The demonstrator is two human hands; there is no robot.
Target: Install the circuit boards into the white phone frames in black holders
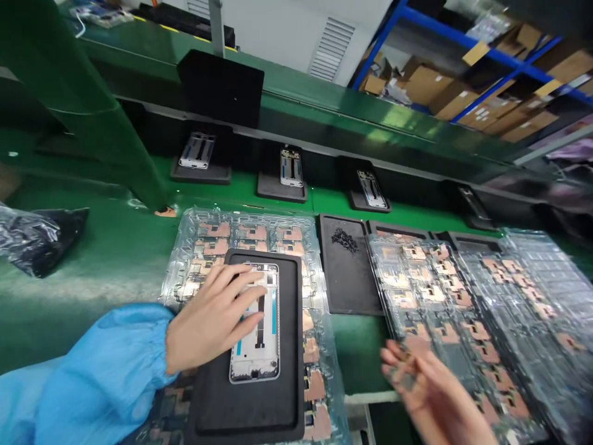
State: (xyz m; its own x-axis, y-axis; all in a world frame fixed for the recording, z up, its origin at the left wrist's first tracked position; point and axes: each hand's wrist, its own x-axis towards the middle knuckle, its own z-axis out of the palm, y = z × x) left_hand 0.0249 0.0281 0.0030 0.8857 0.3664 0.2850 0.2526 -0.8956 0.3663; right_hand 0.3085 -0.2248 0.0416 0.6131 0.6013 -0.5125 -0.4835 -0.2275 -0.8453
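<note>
My left hand (217, 312), in a blue sleeve, lies over the upper left part of a silver phone frame (266, 355). Its fingers are spread, and the palm hides part of the frame. The frame rests in a black foam tray (248, 405), which sits on top of a clear plastic tray (327, 337) of copper-coloured circuit boards. To the right, my right hand (430, 383) is closed around a small phone circuit board (417, 346), blurred by motion. That hand is beside another clear tray (386, 315) of similar boards.
A black tray (349, 284) carries a pile of small black parts (344, 240). Further right is another clear tray (523, 334) with boards. Beyond, phone frames (291, 168) sit on black pads along a green belt (319, 199). A plastic bag (46, 238) lies at left, near a green post (106, 130).
</note>
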